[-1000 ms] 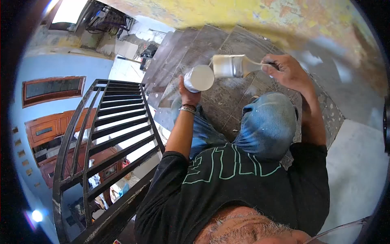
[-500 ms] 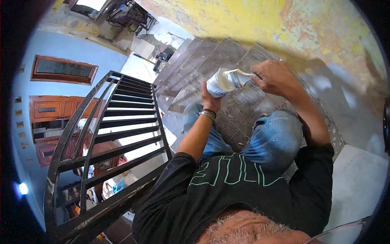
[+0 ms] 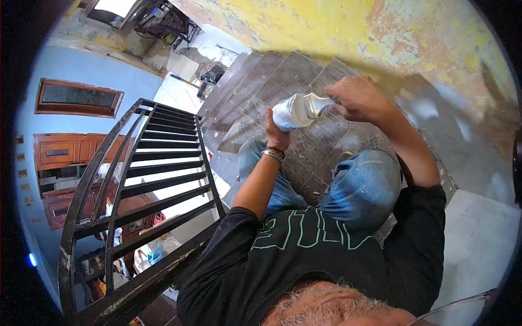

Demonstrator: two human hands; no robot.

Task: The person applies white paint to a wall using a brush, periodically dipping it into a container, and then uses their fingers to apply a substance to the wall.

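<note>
My left hand (image 3: 277, 133) is wrapped round the lower side of a white paint container (image 3: 287, 114), held tilted out over the floor with its mouth towards the right. Thick off-white paint coats its rim. In my right hand (image 3: 359, 99), closed round the handle, is a paintbrush (image 3: 322, 103) smeared with white. Its head is at the container's mouth; whether the bristles touch the inside is hidden. Both hands are in front of my bent knees, clad in jeans (image 3: 370, 176).
A black metal railing (image 3: 163, 168) runs along my left. Grey tiled steps (image 3: 272, 87) lie ahead, beside a patchy yellow wall (image 3: 326, 27). Pale slabs (image 3: 478, 244) are at my right. Beyond the railing are a blue wall (image 3: 119, 65) and wooden doors (image 3: 60, 152).
The brush has come in closer to the container's mouth, and my right hand has shifted slightly left. The container has tipped a little further over. My view has shifted slightly.
</note>
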